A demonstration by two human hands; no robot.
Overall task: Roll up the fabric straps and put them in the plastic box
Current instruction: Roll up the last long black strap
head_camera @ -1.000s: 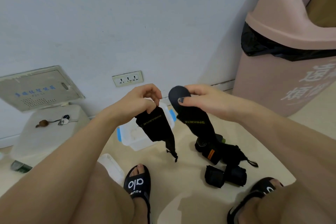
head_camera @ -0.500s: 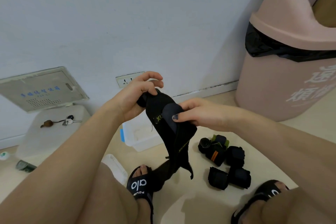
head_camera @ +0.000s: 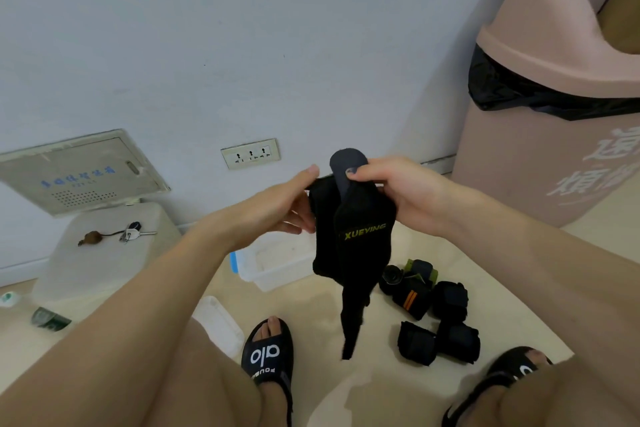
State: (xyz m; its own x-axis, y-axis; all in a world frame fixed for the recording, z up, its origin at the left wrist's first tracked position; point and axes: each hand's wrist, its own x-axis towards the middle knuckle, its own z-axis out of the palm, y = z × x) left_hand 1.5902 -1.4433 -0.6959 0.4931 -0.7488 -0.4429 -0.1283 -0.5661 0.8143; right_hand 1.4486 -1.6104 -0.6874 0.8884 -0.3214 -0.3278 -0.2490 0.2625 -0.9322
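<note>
Pale beige floor [head_camera: 398,388] runs up to a light grey-blue wall [head_camera: 242,28], with a three-socket outlet [head_camera: 250,153] low on the wall just above the middle of the frame and a cream metal panel [head_camera: 78,172] at the left edge. Held up in the centre of the frame is a black fabric strap [head_camera: 353,236] with yellow lettering, its narrow tail hanging straight down toward the floor. At the strap's rounded top end the right hand [head_camera: 398,187] pinches the cloth between thumb and curled fingers, while the left hand [head_camera: 277,204] meets the strap's left edge with its thumb along the top corner and its fingers reaching behind the cloth (whether they close on it cannot be told). Behind and below the strap, in the middle of the frame, sits the clear plastic box [head_camera: 277,262] with a blue clip on its left side; what lies inside is hidden. Toward the lower right lies a cluster of rolled straps [head_camera: 433,315] on the floor, well apart from the box. A pink bin [head_camera: 554,97] with a black liner fills the upper right, and a white container [head_camera: 104,260] with keys [head_camera: 133,232] on top stands at the left. Black sandals [head_camera: 268,354] show along the bottom edge.
</note>
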